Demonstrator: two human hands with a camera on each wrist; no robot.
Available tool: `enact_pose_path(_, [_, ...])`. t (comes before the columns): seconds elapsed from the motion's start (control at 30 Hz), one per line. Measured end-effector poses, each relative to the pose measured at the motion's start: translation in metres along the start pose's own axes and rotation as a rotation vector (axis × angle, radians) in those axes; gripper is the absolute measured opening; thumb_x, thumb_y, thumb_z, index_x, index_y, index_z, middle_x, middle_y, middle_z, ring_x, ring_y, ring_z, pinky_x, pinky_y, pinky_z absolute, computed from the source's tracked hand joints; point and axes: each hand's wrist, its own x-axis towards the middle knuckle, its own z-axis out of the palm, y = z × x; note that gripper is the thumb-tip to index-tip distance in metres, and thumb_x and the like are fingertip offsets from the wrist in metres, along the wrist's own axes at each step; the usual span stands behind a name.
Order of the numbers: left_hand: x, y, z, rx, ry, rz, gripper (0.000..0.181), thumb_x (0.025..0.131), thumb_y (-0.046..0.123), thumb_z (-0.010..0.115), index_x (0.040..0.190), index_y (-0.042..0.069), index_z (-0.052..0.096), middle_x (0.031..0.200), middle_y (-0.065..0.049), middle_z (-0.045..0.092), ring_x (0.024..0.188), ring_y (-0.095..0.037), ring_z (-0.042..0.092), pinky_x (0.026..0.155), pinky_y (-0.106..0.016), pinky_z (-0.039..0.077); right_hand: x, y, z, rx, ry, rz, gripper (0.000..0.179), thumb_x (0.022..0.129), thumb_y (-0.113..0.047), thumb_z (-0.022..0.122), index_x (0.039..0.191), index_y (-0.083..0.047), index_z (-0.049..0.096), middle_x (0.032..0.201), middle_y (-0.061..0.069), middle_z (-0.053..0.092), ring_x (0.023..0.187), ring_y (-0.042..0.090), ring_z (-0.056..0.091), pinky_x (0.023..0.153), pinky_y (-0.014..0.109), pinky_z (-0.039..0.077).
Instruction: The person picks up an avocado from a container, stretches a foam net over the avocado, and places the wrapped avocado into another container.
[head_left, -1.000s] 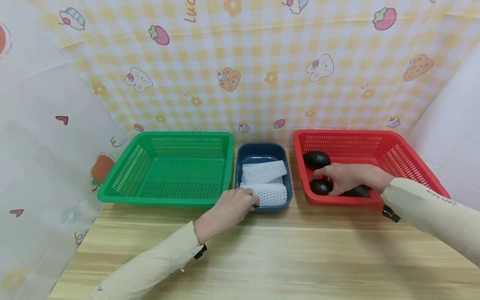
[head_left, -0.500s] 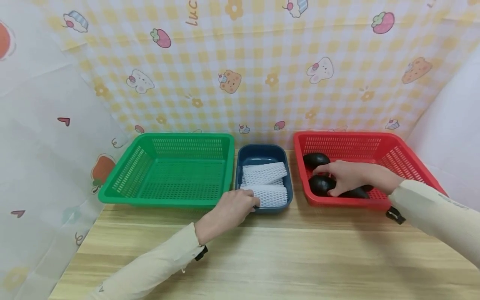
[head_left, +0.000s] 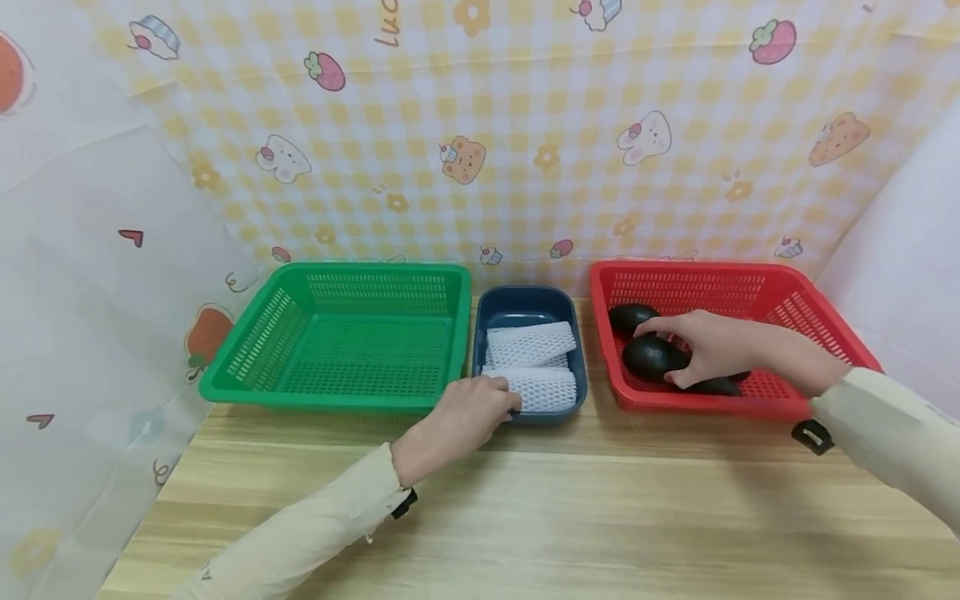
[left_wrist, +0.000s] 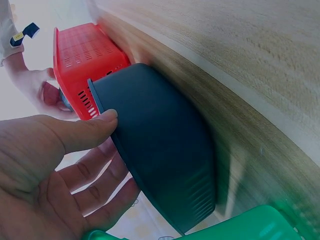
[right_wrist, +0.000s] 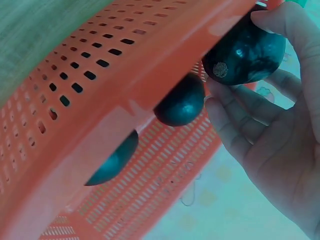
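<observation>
My right hand (head_left: 723, 346) grips a dark, shiny avocado (head_left: 651, 358) between thumb and fingers in the red basket (head_left: 697, 404). The right wrist view shows the held avocado (right_wrist: 250, 52) near the basket rim, its pale stem scar visible. Another avocado (head_left: 628, 317) lies behind it, and more dark ones (head_left: 716, 387) sit partly under the hand. With the thumb outside and fingers inside, my left hand (head_left: 465, 412) pinches the near-left rim of a small dark blue bin (left_wrist: 155, 130). White foam net sleeves (head_left: 538, 390) lie flat in that bin, beside the fingertips.
A green basket (head_left: 337, 405) with slotted walls stands left of the blue bin, and the red basket stands to its right. All rest on a wooden table (head_left: 525, 517). Directly behind them hangs a yellow checked cloth (head_left: 525, 108); white cloth covers both sides.
My right hand has closed around the avocado and raised it slightly, shifting a little up and right. The left hand stays at the bin's rim.
</observation>
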Motion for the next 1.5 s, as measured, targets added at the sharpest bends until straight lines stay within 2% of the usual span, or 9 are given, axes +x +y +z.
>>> enact_pose_path(0.17, [0.002,-0.002,-0.001,0.010,-0.003,-0.004,0.006,0.091,0.016,0.078,0.096,0.018,0.077,0.085,0.001,0.066,0.074,-0.019,0.066,0.055,-0.032,0.053,-0.004,-0.006,-0.008,-0.014,0.063,-0.034,0.068,0.077,-0.023,0.090,0.137,-0.014,0.059,0.110,0.000,0.063,0.095,0.021,0.057,0.075,0.035,0.054])
enact_pose_path(0.43, [0.005,-0.002,-0.002,-0.002,0.021,0.010,0.006,0.091,0.014,0.078,0.096,0.018,0.077,0.084,0.001,0.066,0.073,-0.019,0.065,0.055,-0.032,0.053,-0.010,-0.015,-0.018,-0.033,0.166,-0.094,0.070,0.075,-0.020,0.091,0.136,-0.015,0.058,0.110,-0.003,0.063,0.096,0.018,0.058,0.076,0.039,0.055])
enact_pose_path(0.6, [0.003,-0.001,-0.003,0.006,0.014,0.005,0.006,0.091,0.014,0.078,0.096,0.018,0.077,0.084,0.001,0.066,0.073,-0.019,0.065,0.056,-0.032,0.053,-0.010,-0.023,-0.018,-0.010,0.177,-0.124,0.073,0.074,-0.022,0.092,0.137,-0.019,0.055,0.114,-0.006,0.061,0.100,0.017,0.057,0.076,0.039,0.056])
enact_pose_path(0.77, [0.002,-0.002,-0.002,0.016,0.008,0.000,0.006,0.091,0.015,0.078,0.097,0.019,0.078,0.084,0.001,0.066,0.072,-0.019,0.064,0.055,-0.032,0.052,-0.009,-0.033,-0.017,0.019,0.194,-0.166,0.074,0.074,-0.015,0.091,0.137,-0.018,0.054,0.120,-0.003,0.060,0.102,0.020,0.056,0.075,0.040,0.056])
enact_pose_path(1.07, [0.001,-0.002,0.002,0.012,0.007,-0.004,0.005,0.091,0.016,0.078,0.095,0.019,0.077,0.084,0.001,0.065,0.072,-0.019,0.064,0.055,-0.032,0.052,-0.006,-0.046,-0.006,-0.015,0.200,-0.198,0.076,0.075,-0.019,0.090,0.140,-0.022,0.053,0.123,-0.004,0.059,0.103,0.017,0.056,0.075,0.035,0.055])
enact_pose_path(1.23, [0.000,-0.001,0.001,0.006,0.018,-0.004,0.005,0.091,0.016,0.079,0.094,0.019,0.077,0.083,0.001,0.065,0.072,-0.019,0.064,0.055,-0.033,0.052,-0.004,-0.054,-0.001,-0.001,0.217,-0.234,0.075,0.074,-0.018,0.090,0.139,-0.024,0.054,0.124,-0.006,0.059,0.103,0.015,0.056,0.076,0.038,0.056])
enact_pose_path(1.5, [0.000,-0.001,0.001,0.004,0.018,0.002,0.005,0.090,0.015,0.079,0.094,0.019,0.077,0.082,0.002,0.065,0.072,-0.019,0.064,0.054,-0.032,0.052,-0.005,-0.066,0.006,0.009,0.223,-0.203,0.076,0.072,-0.019,0.091,0.139,-0.026,0.056,0.117,-0.004,0.059,0.100,0.018,0.057,0.075,0.038,0.055])
